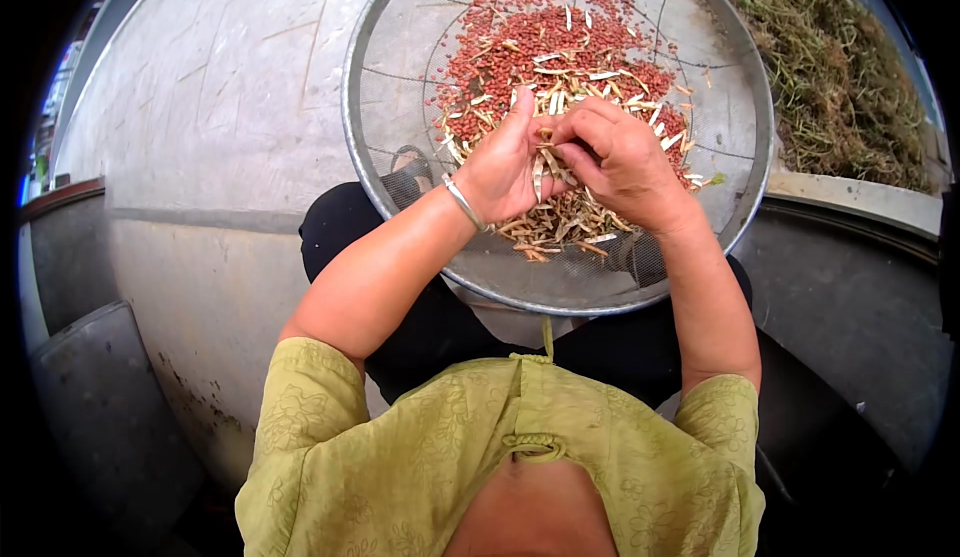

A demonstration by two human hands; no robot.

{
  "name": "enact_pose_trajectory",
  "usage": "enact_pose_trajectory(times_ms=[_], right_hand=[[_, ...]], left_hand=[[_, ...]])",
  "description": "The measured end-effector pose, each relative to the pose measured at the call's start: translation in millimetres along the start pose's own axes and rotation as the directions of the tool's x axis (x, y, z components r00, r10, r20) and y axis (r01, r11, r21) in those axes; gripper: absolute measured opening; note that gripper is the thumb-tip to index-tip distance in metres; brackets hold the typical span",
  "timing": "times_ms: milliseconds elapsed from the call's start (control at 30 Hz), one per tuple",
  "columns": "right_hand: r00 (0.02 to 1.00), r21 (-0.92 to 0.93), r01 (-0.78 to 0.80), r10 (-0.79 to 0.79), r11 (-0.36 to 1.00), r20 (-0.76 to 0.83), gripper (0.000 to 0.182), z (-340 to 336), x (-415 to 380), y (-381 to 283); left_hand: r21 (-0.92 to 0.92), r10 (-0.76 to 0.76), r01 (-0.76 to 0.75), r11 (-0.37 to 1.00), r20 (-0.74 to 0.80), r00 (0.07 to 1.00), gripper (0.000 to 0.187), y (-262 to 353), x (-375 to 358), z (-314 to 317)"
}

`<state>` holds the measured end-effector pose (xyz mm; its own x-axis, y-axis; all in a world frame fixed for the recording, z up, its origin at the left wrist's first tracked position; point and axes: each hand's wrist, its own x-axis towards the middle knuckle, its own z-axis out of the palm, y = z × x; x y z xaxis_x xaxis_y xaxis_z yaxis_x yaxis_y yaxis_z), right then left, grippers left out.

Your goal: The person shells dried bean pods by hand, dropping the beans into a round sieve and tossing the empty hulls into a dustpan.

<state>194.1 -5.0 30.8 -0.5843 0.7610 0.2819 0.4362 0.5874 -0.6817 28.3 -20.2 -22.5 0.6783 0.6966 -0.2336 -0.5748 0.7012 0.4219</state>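
Note:
My left hand (508, 165), with a silver bangle (462, 203) at the wrist, is turned palm up and cups a few dry bean pods (541, 173). Its thumb points away from me. Against it, my right hand (630, 162) pinches a pod between thumb and fingertips. Both hands are over a round mesh sieve (357, 147) resting at my knees. Red beans (495, 52) spread across its far part, mixed with pale split pods (590, 77). Nearer to me lie brownish pods (565, 225). What is under my fingers is partly hidden.
A heap of dried plants (820, 67) lies at the right beyond a pale ledge (850, 202). Grey concrete (230, 77) extends to the left. My sandaled foot (408, 172) shows under the sieve's left side. A dark grey panel (115, 407) stands at lower left.

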Motion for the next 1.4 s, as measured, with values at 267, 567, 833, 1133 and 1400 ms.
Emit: enact_pose_trajectory(times_ms=[267, 567, 833, 1133, 1400], right_hand=[[0.978, 0.184, -0.171, 0.189, 0.968, -0.084, 0.008, -1.3, -0.2, -1.3], [0.996, 0.014, -0.003, 0.005, 1.0, -0.089, 0.02, -1.1, 3.9, -12.7], [0.996, -0.05, 0.081, -0.08, 0.995, 0.026, 0.026, 6.1, 2.7, -12.3], [0.999, 0.06, -0.016, 0.019, 0.998, -0.05, 0.025, 7.8, 0.6, -5.4], [0.896, 0.328, -0.179, 0.291, 0.928, -0.335, 0.012, -13.3, -1.6, 23.2]], left_hand=[[0.077, 0.063, -0.044, 0.996, -0.259, 0.964, 0.059, 4.9, -3.3, 24.2], [0.036, 0.095, -0.092, 0.995, -0.078, 0.992, 0.06, 0.0, -1.0, -2.5], [-0.049, 0.088, -0.093, 0.994, -0.101, 0.991, 0.066, -0.5, -2.4, 5.9], [-0.136, 0.08, -0.079, 0.988, -0.002, 0.997, 0.062, -1.2, -1.9, 8.8], [0.021, 0.146, -0.146, 0.989, -0.231, 0.962, 0.044, 6.9, -3.1, 7.1]])
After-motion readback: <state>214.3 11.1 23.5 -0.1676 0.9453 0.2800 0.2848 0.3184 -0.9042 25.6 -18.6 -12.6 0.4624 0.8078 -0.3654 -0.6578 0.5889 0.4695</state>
